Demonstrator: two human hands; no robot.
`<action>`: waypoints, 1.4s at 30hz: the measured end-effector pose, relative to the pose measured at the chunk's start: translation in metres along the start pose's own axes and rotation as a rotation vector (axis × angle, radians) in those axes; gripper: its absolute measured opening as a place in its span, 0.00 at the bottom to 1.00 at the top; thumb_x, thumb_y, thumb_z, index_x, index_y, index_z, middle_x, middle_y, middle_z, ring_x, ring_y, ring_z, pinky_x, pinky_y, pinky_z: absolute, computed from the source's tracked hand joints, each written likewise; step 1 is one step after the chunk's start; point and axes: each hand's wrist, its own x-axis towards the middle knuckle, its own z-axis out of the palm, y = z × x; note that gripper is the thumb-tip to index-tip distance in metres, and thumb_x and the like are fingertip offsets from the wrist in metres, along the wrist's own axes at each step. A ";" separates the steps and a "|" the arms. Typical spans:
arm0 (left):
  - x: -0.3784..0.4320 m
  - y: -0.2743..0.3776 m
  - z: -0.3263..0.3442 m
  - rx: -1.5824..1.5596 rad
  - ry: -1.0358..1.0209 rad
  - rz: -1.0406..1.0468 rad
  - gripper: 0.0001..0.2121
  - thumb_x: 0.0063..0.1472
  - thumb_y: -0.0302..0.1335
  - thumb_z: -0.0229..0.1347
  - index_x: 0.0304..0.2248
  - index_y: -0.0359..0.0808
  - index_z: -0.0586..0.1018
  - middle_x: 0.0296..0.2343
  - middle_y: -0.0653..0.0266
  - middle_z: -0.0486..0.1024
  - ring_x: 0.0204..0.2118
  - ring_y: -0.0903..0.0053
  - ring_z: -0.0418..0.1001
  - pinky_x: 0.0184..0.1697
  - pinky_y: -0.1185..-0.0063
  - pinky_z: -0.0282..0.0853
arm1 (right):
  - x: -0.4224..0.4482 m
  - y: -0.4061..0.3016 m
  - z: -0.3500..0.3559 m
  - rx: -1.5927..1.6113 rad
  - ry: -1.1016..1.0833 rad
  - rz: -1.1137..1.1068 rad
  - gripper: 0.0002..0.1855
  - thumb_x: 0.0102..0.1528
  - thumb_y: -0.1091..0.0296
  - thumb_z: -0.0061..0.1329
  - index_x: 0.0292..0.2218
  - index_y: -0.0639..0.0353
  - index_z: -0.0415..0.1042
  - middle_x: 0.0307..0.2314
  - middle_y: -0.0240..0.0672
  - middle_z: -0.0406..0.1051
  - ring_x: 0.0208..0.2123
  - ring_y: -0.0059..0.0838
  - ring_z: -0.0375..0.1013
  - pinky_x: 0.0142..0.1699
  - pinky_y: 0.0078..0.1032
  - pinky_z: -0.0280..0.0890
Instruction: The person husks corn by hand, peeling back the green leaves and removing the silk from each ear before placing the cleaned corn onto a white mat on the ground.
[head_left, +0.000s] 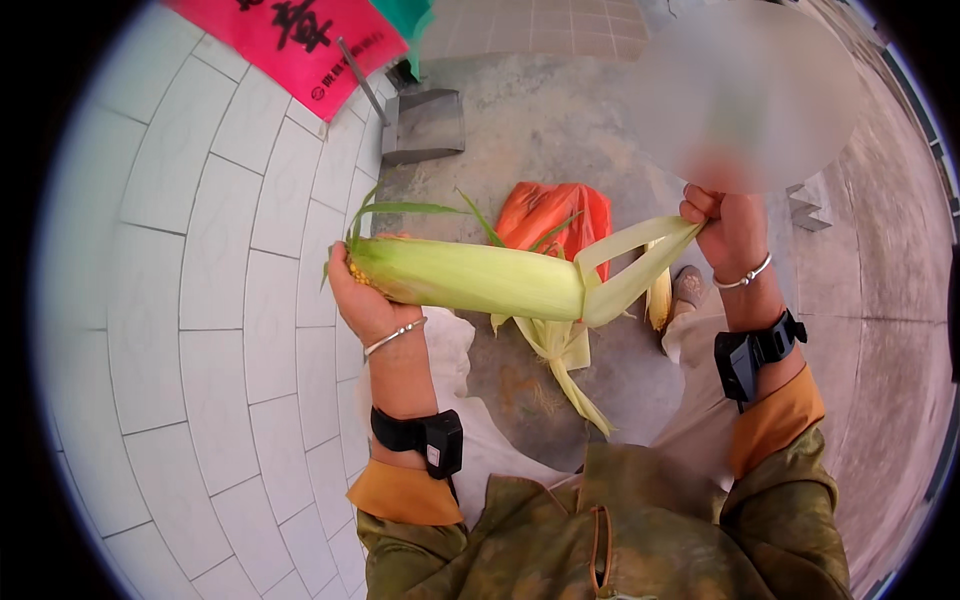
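Note:
A large ear of corn (465, 277) in pale green husk lies crosswise before me. My left hand (367, 296) is closed around its left end, where a few yellow kernels show and green leaf blades stick out. My right hand (724, 225) pinches the drawn-together tips of husk leaves (645, 259) at the other end; these leaves stand partly apart from the ear, with a gap between them. Beneath the ear, a red plastic bag (555, 217) sits on the floor. Loose husks (559, 352) lie nearer to me. Another ear of corn (660, 296), with yellow kernels showing, is beside my shoe.
A tiled wall (217, 300) runs along the left. A metal dustpan (427, 124) with an upright handle stands by it on the concrete floor, below a pink banner (300, 52) bearing writing. A blurred patch hides the upper right. My shoe (688, 285) is at the right.

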 end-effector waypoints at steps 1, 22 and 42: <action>0.004 0.008 -0.010 -0.054 0.063 0.049 0.19 0.63 0.39 0.36 0.25 0.33 0.70 0.23 0.53 0.72 0.29 0.60 0.70 0.36 0.65 0.67 | 0.007 -0.013 -0.014 -0.019 0.092 -0.067 0.12 0.62 0.62 0.34 0.26 0.53 0.59 0.13 0.18 0.46 0.14 0.14 0.42 0.20 0.17 0.43; -0.053 -0.059 0.040 0.279 -0.182 0.049 0.13 0.65 0.32 0.43 0.29 0.33 0.74 0.25 0.66 0.73 0.25 0.84 0.69 0.30 0.83 0.65 | -0.054 0.084 0.068 -0.809 -0.579 -0.227 0.17 0.52 0.63 0.54 0.42 0.60 0.73 0.29 0.36 0.73 0.29 0.19 0.68 0.34 0.20 0.65; -0.030 -0.047 0.034 0.219 -0.075 0.093 0.14 0.64 0.35 0.37 0.31 0.33 0.69 0.23 0.53 0.72 0.26 0.64 0.72 0.33 0.70 0.69 | -0.051 0.071 0.053 -0.451 -0.422 0.093 0.12 0.58 0.64 0.48 0.38 0.64 0.73 0.22 0.29 0.72 0.22 0.13 0.67 0.26 0.12 0.62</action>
